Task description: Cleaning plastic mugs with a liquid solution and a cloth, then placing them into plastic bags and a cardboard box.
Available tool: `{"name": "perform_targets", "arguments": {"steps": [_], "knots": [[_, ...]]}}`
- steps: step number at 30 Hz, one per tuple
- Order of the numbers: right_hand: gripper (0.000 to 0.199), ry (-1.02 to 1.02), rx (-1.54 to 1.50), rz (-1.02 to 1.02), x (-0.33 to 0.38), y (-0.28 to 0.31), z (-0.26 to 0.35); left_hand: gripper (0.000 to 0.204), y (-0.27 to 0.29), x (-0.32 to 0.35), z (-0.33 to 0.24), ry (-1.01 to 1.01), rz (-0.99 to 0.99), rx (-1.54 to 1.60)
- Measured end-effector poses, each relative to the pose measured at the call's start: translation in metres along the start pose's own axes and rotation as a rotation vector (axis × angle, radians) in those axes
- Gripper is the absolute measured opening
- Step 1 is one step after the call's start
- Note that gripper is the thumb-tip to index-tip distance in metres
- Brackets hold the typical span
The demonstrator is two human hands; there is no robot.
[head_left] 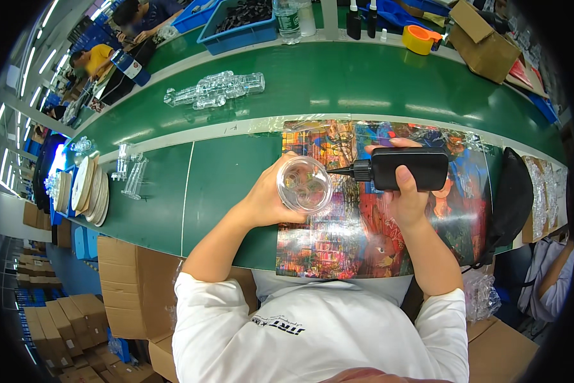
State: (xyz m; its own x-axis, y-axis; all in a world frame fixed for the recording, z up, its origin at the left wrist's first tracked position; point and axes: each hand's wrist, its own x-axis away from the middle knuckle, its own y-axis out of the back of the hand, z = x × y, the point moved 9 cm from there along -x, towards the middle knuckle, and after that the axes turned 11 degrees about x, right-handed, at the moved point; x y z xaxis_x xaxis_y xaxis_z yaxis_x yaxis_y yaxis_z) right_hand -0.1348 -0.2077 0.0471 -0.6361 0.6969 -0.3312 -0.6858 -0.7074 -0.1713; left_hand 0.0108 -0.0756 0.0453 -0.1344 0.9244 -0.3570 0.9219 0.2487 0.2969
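Observation:
My left hand (263,199) is wrapped round a clear, round, cup-like plastic piece (305,185), its circular end facing up. Inside it, smaller rounded shapes show through. In my right hand (407,203) lies a black squeeze bottle (411,168), tipped on its side, with its thin pointed nozzle toward the left. The nozzle tip is at the right rim of the clear piece; whether they touch I cannot tell. Both hands are over a glossy, colourful printed mat (382,252) on the green bench (229,185).
Several clear plastic parts (220,89) lie across the bench, more clear parts (132,175) and white spools (85,188) at left. Behind stand a blue bin (242,35), a water bottle (288,25), an orange tape roll (420,39) and a cardboard box (482,45). A black bag (510,198) is at right.

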Motion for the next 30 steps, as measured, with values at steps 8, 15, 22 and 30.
{"name": "perform_targets", "arguments": {"steps": [8,15,22,30], "knots": [[0.051,-0.060,0.019,0.037,0.001,-0.002,0.003,0.063,0.001,0.000,-0.002,0.015,-0.002,-0.008],[0.051,-0.011,-0.010,-0.008,0.000,-0.004,0.003,0.063,0.002,0.000,-0.003,-0.012,-0.013,-0.017],[0.050,-0.014,-0.005,-0.001,0.000,-0.003,0.005,0.069,0.003,0.003,0.007,0.098,-0.019,-0.029],[0.049,-0.007,-0.007,-0.014,0.000,-0.001,0.002,0.066,0.006,0.002,0.005,0.018,-0.044,-0.044]]}}
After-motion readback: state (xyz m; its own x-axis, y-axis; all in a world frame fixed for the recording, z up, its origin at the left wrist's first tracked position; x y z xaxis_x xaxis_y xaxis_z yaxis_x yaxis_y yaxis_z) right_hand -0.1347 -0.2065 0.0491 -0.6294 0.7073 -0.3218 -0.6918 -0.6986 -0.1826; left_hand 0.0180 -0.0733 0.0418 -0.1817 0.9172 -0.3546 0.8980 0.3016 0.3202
